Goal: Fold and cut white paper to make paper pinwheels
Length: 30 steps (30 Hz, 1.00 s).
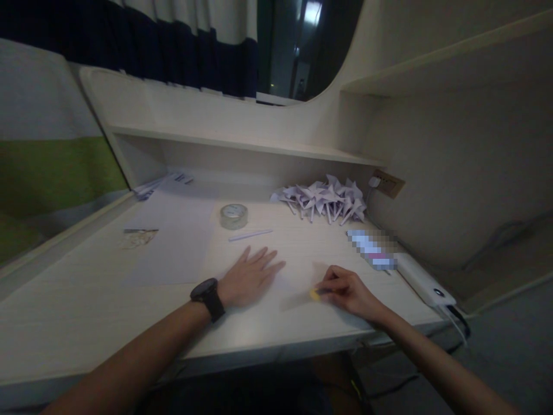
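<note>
Fingers of the right hand pinch a blurred yellow object near the front edge of the desk, left hand spread flat, paper pinwheels apparently finished toward the back-right corner, one stick loose.

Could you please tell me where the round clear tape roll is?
In the head view, the clear tape roll lies left of centre on the pale desk, just beyond the thin white stick.
</note>
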{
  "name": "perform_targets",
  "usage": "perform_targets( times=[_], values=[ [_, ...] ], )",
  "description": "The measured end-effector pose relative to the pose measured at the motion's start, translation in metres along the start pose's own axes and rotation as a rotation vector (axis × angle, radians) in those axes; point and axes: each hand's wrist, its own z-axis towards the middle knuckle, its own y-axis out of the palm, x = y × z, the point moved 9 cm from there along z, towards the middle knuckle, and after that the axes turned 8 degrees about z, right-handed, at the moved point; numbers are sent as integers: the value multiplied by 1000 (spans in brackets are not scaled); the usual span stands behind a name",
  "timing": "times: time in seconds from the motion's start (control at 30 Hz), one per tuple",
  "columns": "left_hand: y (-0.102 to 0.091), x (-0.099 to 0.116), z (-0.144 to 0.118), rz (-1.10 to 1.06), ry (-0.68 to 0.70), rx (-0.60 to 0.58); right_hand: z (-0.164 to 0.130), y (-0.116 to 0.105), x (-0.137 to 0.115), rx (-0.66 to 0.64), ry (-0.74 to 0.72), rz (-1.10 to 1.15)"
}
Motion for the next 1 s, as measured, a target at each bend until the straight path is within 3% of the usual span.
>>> perform_targets(
  times=[0.13, 0.33, 0.57, 0.9, 1.0],
  values=[
    [-13, -5, 1, 6, -27, 10, -3, -2, 3, -17, 33, 32],
    [-57, 4, -10, 113, 14, 109, -3, -15, 28, -28, 62, 122],
    [-36, 32, -6, 251, 174, -44, -6, -31, 51, -20, 119, 178],
    [-19, 46, -14, 412, 257, -13, -6, -29, 52, 5, 135, 148],
    [-24, 47, -20, 413, 230, 1, -6, -29, 52, 13, 137, 154]
  ],
)
